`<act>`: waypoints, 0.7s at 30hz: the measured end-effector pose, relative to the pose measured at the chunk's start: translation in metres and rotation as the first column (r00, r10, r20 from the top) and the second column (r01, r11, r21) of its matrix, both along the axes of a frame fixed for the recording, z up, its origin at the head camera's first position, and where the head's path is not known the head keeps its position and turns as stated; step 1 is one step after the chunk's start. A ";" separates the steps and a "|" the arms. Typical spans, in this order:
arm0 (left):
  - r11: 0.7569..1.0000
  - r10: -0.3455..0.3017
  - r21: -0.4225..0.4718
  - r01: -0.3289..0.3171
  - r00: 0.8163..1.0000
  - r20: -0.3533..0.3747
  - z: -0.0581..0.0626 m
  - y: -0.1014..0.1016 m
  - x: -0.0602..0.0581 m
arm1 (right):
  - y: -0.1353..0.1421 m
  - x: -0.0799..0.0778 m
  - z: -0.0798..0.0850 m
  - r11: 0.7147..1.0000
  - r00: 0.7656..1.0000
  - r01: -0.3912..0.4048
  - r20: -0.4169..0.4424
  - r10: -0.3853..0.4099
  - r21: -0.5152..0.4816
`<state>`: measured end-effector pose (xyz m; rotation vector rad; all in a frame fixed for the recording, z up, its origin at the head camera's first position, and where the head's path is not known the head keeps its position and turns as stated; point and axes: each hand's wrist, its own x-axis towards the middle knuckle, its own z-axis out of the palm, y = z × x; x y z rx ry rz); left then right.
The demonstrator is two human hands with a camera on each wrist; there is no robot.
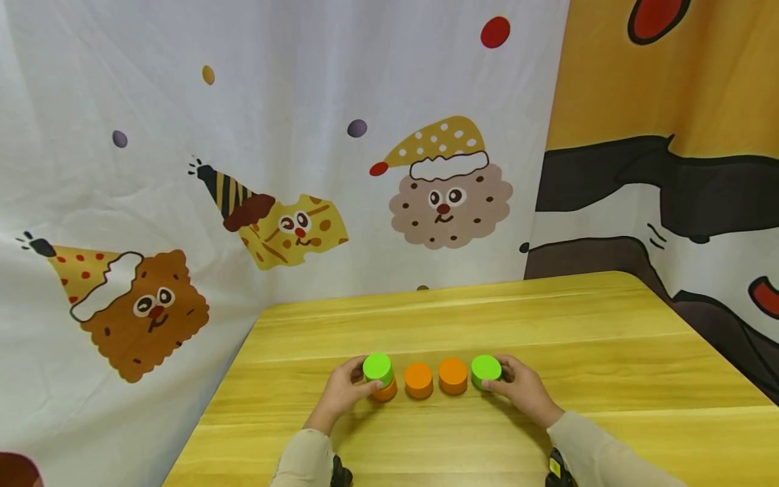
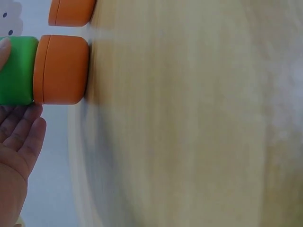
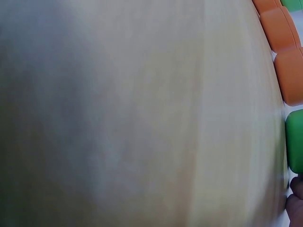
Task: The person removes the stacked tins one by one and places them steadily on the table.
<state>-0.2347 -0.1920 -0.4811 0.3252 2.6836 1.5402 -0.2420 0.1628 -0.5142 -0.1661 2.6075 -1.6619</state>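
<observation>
My left hand (image 1: 342, 393) pinches a round green block (image 1: 378, 368) between thumb and fingers. That block sits on top of an orange round block (image 1: 386, 391), and the left wrist view shows the two faces touching or nearly so. To the right stand two more orange blocks, one (image 1: 418, 381) beside the stack and another (image 1: 453, 377) further along. At the right end of the row, my right hand (image 1: 525, 392) holds a second green block (image 1: 486, 372) by its side. Whether this block rests on the table or hangs just above it, I cannot tell.
A wood-grain table (image 1: 462, 439) lies under the blocks, with its far edge against a white cloth (image 1: 292, 101) printed with cartoon snacks. An orange, black and white printed cloth (image 1: 608, 101) hangs at the right. Dark wrist devices (image 1: 556, 467) sit near the cuffs.
</observation>
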 end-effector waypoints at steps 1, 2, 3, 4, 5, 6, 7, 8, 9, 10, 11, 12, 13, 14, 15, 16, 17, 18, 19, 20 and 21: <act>1.000 0.001 -0.002 -0.001 1.000 -0.001 -0.001 0.000 0.000 | 0.000 0.000 0.000 1.000 1.000 -0.002 0.006 0.002 0.001; 1.000 0.003 -0.003 -0.003 1.000 -0.001 -0.002 0.000 0.001 | 0.000 0.000 -0.001 1.000 1.000 -0.006 0.010 0.006 0.006; 1.000 0.002 -0.003 -0.002 1.000 -0.002 -0.002 0.000 0.001 | 0.000 0.001 -0.001 1.000 1.000 -0.008 0.017 0.008 0.009; 1.000 0.001 -0.005 -0.001 1.000 -0.002 -0.003 0.000 0.001 | 0.000 0.001 0.000 1.000 1.000 -0.011 0.026 0.010 0.010; 1.000 -0.001 -0.009 0.001 1.000 -0.005 -0.004 0.000 0.001 | 0.000 0.001 0.001 1.000 0.999 -0.013 0.033 0.012 0.008; 1.000 -0.003 -0.012 0.003 1.000 -0.005 -0.005 -0.001 0.001 | 0.000 0.001 0.002 1.000 0.999 -0.013 0.036 0.013 0.005; 1.000 -0.004 -0.015 0.004 1.000 -0.005 -0.006 -0.001 0.001 | -0.001 0.000 0.004 1.000 0.999 -0.014 0.037 0.014 -0.002; 1.000 -0.006 -0.018 0.006 1.000 -0.002 -0.007 -0.001 0.001 | -0.002 0.000 0.006 1.000 0.999 -0.013 0.031 0.013 -0.008; 1.000 -0.010 -0.023 0.010 1.000 0.001 -0.008 -0.002 0.001 | -0.003 0.000 0.008 1.000 1.000 -0.012 0.027 0.013 -0.021; 1.000 -0.012 -0.026 0.012 1.000 0.009 -0.009 -0.002 0.001 | -0.004 -0.001 0.010 0.999 1.000 -0.014 0.018 0.015 -0.033; 0.999 -0.018 -0.032 0.019 1.000 0.010 -0.010 -0.003 0.001 | -0.005 -0.001 0.012 0.999 1.000 -0.015 0.006 0.015 -0.036; 0.999 -0.018 -0.032 0.019 1.000 0.022 -0.010 -0.003 0.002 | -0.007 -0.002 0.015 0.999 1.000 -0.014 -0.004 0.014 -0.037; 0.999 -0.019 -0.034 0.020 0.999 0.030 -0.011 -0.003 0.002 | -0.009 -0.002 0.017 0.999 1.000 -0.012 -0.012 0.012 -0.034; 0.999 -0.019 -0.036 0.020 0.999 0.038 -0.012 -0.003 0.002 | -0.011 -0.003 0.019 0.999 1.000 -0.011 -0.020 0.010 -0.030; 0.999 -0.019 -0.037 0.021 0.999 0.045 -0.013 -0.004 0.002 | -0.013 -0.004 0.021 1.000 1.000 -0.008 -0.026 0.007 -0.030; 0.999 -0.018 -0.037 0.020 0.999 0.048 -0.013 -0.004 0.002 | -0.015 -0.005 0.024 1.000 0.999 -0.009 -0.034 0.008 -0.028; 0.999 -0.019 -0.037 0.021 0.999 0.046 -0.014 -0.004 0.001 | -0.018 -0.006 0.026 0.999 0.999 -0.010 -0.038 0.008 -0.034; 0.999 -0.014 -0.036 0.016 0.999 0.050 -0.014 -0.004 0.001 | -0.021 -0.007 0.028 0.999 0.999 -0.012 -0.043 0.011 -0.044; 0.999 -0.015 -0.038 0.016 0.999 0.047 -0.015 -0.004 0.001 | -0.024 -0.009 0.030 0.998 0.999 -0.018 -0.047 0.016 -0.056; 0.999 -0.016 -0.038 0.018 0.999 0.044 -0.015 -0.004 0.001 | -0.027 -0.010 0.033 0.997 0.998 -0.029 -0.050 0.025 -0.068; 0.999 -0.018 -0.038 0.019 0.999 0.040 -0.015 -0.005 0.001 | -0.031 -0.012 0.035 0.996 0.998 -0.041 -0.050 0.037 -0.080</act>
